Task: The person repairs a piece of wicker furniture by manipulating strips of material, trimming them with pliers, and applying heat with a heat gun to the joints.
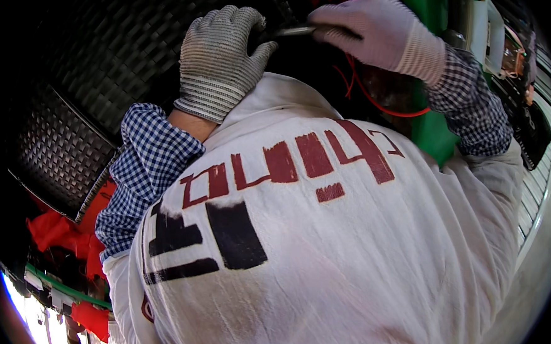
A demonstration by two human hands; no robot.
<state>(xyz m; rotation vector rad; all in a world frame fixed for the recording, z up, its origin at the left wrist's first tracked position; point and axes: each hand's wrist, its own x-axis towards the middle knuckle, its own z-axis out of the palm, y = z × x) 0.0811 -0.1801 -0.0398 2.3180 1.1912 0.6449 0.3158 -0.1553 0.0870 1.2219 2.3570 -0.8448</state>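
My left hand [223, 55], in a grey knitted glove with a striped cuff, is closed, its fingers curled at the edge of the black woven work [171, 24]. Dark material lies between its thumb and fingers; what it is stays hidden. My right hand [372, 33], in a pale glove, is wrapped round a slim metal tool [295, 31] with a dark handle. The tool's shaft points left to the gap by my left thumb. Motion blur and shadow hide its tip and exact kind.
A smaller black woven panel [59, 149] stands at left, with red cloth [63, 231] below it. A red cord [393, 110] curves under my right wrist beside green material [434, 134]. White plastic pieces [486, 33] and other clutter sit at the upper right.
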